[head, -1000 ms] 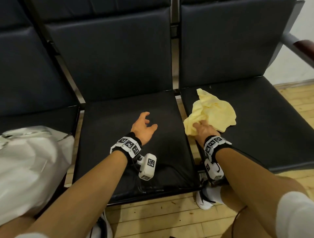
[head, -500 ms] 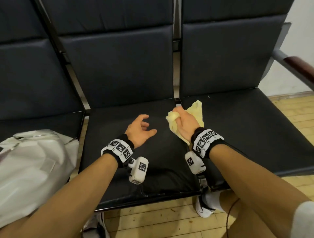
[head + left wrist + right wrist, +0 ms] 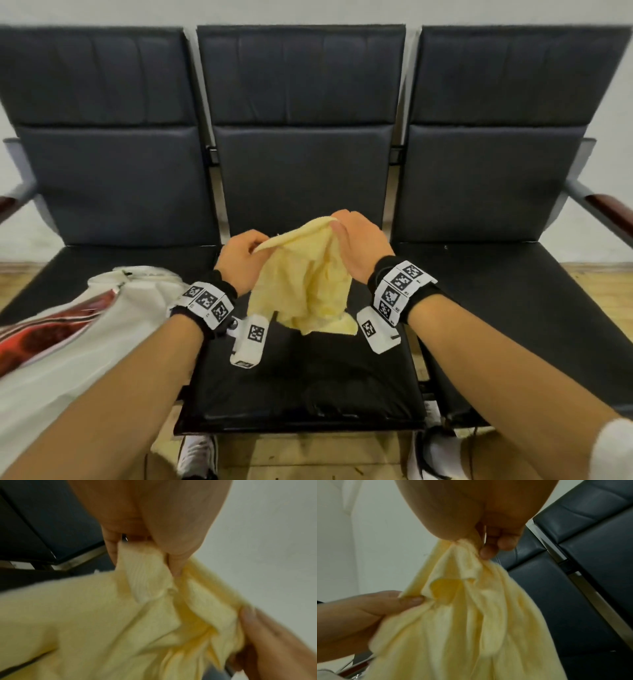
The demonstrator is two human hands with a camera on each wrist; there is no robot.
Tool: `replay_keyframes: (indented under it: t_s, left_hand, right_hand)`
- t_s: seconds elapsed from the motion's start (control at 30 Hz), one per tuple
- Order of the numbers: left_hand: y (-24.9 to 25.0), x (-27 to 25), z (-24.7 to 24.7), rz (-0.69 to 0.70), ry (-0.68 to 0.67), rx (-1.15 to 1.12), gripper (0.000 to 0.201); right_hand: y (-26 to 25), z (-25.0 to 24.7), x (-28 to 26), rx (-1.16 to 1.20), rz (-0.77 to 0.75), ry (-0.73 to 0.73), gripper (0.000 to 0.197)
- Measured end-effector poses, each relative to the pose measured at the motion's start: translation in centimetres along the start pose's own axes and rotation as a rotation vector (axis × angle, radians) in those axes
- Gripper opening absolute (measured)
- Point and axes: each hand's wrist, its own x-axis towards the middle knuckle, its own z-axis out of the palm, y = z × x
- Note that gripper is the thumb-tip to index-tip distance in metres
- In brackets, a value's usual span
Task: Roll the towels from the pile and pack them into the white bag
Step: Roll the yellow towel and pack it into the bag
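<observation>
Head view, left hand [image 3: 239,263]: gripping the top edge of the yellow towel [image 3: 305,281], fingers curling round the cloth.
Head view, right hand [image 3: 359,246]: pinching the same top edge a little higher, close to the left hand.
Head view, towel: hanging crumpled between the hands over the middle seat [image 3: 301,387], its lowest corner reaching down near the cushion.
Head view, white bag [image 3: 102,329]: lying on the left seat, something red and patterned showing inside.
Head view, open room: the right seat [image 3: 513,308] lying bare.
Left wrist view, left hand [image 3: 150,520]: thumb and fingers [image 3: 175,566] nipping a fold of the towel [image 3: 102,622]; picture blurring.
Right wrist view, right hand [image 3: 479,513]: fingertips bunching the towel [image 3: 462,622] corner; the left hand [image 3: 359,612] holding the edge below.
</observation>
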Motion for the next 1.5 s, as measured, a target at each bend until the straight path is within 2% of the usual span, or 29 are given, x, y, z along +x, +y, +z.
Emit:
replay_keyframes:
  t_s: [0.1, 0.17, 0.27, 0.37, 0.43, 0.53, 0.63, 0.7, 0.8, 0.87, 0.93, 1.03, 1.13, 1.27, 1.37, 1.5]
  left_hand:
    - [1.2, -0.2, -3.2, 0.014, 0.155, -0.066, 0.019]
    - [2.1, -0.2, -4.2, 0.012, 0.197, -0.104, 0.026]
    - [3.2, -0.7, -4.7, 0.005, 0.149, -0.141, 0.035]
    - [4.0, -1.2, -4.2, 0.009, 0.059, -0.147, 0.030]
    - [4.5, -1.5, -3.7, -0.014, 0.021, -0.217, 0.028]
    - [5.3, -2.0, -3.8, -0.069, -0.050, -0.263, 0.022]
    - [6.2, -2.8, -4.1, -0.059, -0.136, -0.366, 0.019]
    - [6.4, -3.1, -4.1, -0.052, -0.189, -0.403, 0.018]
    - [5.7, -3.5, -3.7, 0.004, -0.268, -0.420, 0.037]
    - [4.9, -3.8, -3.0, 0.039, -0.284, -0.352, 0.054]
    - [4.2, -3.9, -2.0, 0.063, -0.279, -0.240, 0.057]
    - [3.1, -3.7, -0.9, 0.132, -0.230, -0.038, 0.035]
    - [2.1, -3.0, -1.4, 0.092, -0.215, 0.078, 0.028]
    - [0.4, -2.4, -3.5, 0.116, -0.198, 0.276, 0.011]
    - [-1.1, -2.2, -5.8, 0.087, -0.134, 0.367, 0.013]
    - [-2.2, -1.6, -9.0, 0.075, 0.046, 0.366, 0.012]
  right_hand:
    - [-0.1, 0.3, 0.7, -0.085, 0.081, -0.015, 0.029]
    - [-0.6, 0.8, 0.7, -0.013, 0.121, 0.017, 0.021]
    - [-3.1, 1.3, -0.2, 0.115, 0.023, -0.013, 0.039]
    - [-6.7, 1.8, -1.4, 0.225, -0.102, -0.125, 0.070]
    - [-8.2, 2.2, -1.9, 0.282, -0.128, -0.157, 0.079]
    - [-8.6, 2.9, -1.8, 0.318, -0.148, -0.080, 0.065]
    - [-8.1, 2.9, -1.8, 0.241, -0.197, -0.050, 0.054]
    - [-7.9, 2.6, -1.8, 0.165, -0.221, -0.025, 0.036]
    - [-7.8, 1.9, -1.4, 0.091, -0.208, -0.027, 0.012]
    - [-7.7, 1.2, -1.0, 0.080, -0.184, -0.032, 0.001]
    - [-7.5, 0.3, -0.5, 0.101, -0.155, -0.021, 0.007]
    - [-7.2, -1.0, 0.0, 0.143, -0.146, -0.040, 0.012]
    - [-6.5, -1.8, 0.1, 0.182, -0.131, -0.020, 0.012]
    - [-4.9, -2.9, 0.4, 0.287, -0.051, 0.124, 0.015]
    - [-3.1, -4.5, 1.0, 0.385, 0.049, 0.270, 0.012]
    - [-0.8, -6.3, 1.0, 0.384, 0.126, 0.319, 0.015]
